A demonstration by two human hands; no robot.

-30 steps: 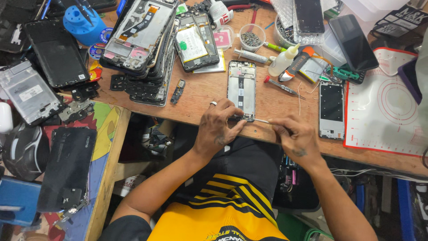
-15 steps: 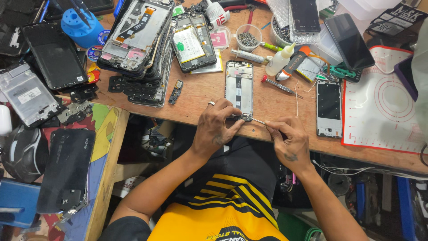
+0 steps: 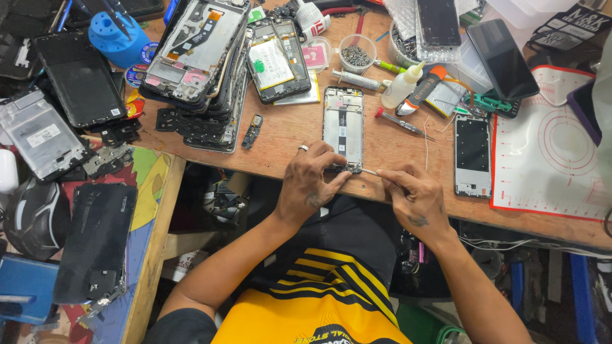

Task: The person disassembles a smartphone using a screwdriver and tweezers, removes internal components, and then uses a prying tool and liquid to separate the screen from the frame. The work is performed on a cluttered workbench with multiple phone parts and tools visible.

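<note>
Nearest: left hand (image 3: 311, 185) at the near edge of the wooden workbench (image 3: 287, 137), ring on one finger, fingers curled down and pinching the lower end of the opened phone frame (image 3: 343, 129). Right hand (image 3: 417, 202) just beside it, clenched around thin metal tweezers (image 3: 371, 171), tips pointing left and meeting the bottom edge of the frame, close to the left fingertips. Frame lying flat, long axis running away from the body, inner side up.

Further out, right: second phone frame (image 3: 472, 155) flat beside a white silicone mat with red outline (image 3: 554, 159). Red-handled screwdriver (image 3: 403, 123) between the two frames. Small loose black part (image 3: 253, 130) left of the worked frame.

Beyond: white squeeze bottle (image 3: 401, 85), syringe (image 3: 357, 80), clear dish of small screws (image 3: 356, 55), opened phone with battery showing (image 3: 278, 59), leaning stack of stripped phone bodies (image 3: 201, 64).

Far left: dark display panel (image 3: 80, 79), blue holder (image 3: 116, 37). Far right: dark phone (image 3: 502, 58), screen up.
</note>
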